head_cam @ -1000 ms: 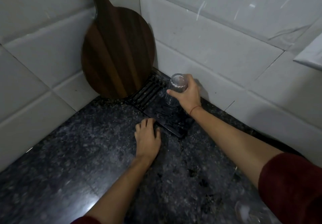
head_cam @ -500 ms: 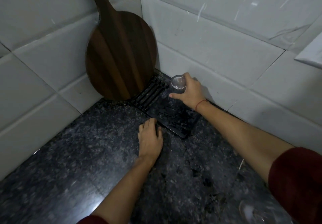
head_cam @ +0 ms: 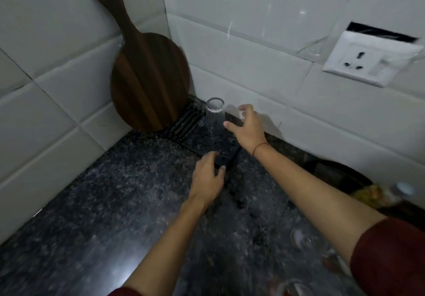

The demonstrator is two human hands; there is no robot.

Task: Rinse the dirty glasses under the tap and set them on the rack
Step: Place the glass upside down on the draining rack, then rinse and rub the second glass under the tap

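A clear glass (head_cam: 215, 116) stands upside down on the black slatted rack (head_cam: 184, 123) in the corner of the dark granite counter. My right hand (head_cam: 247, 127) hovers just right of the glass, fingers spread, a small gap between them and the glass. My left hand (head_cam: 208, 177) lies palm down on the counter with its fingertips on the rack's near edge. More clear glasses (head_cam: 301, 241) show blurred at the lower right, beside my right arm.
A dark wooden paddle board (head_cam: 149, 81) leans in the tiled corner behind the rack. A white wall socket (head_cam: 365, 62) sits on the right wall. A dark pan (head_cam: 340, 173) with something yellow lies at the right edge.
My right hand has let go of the glass, which now stands alone on the rack, and has drawn back slightly right. The view has tilted up and right, bringing the socket into sight.
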